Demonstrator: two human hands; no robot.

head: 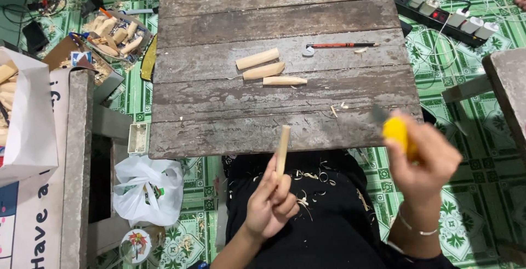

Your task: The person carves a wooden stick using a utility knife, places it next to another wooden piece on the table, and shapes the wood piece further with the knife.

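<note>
Left hand (271,206) is closed round the lower end of a pale wooden stick (282,151), a smooth, round length held nearly upright, its top just reaching over the near edge of the table (219,115). Right hand (422,162) is clenched on a yellow-handled tool (395,132) (blurred; a grey tip shows at its upper end), just off the near right corner of the table and well apart from the stick.

That table is made of rough, grey, weathered planks with dark gaps between them. Near its middle lie three cut wooden pieces (266,70), pale and smooth, side by side, each with a slanted end. Toward the far right edge lie a red pencil (342,44) and a small grey object just beside its left end. Thin curled wood shavings (307,184) are scattered over the black cloth of the lap below the hands.

On the green patterned floor to the left stand a white paper bag (30,115), a brown cardboard box with large dark lettering, a crumpled white plastic bag (145,187), and a basket of more pale sticks (115,33). A black power strip (444,19) with white plugs lies beyond the far right corner.
</note>
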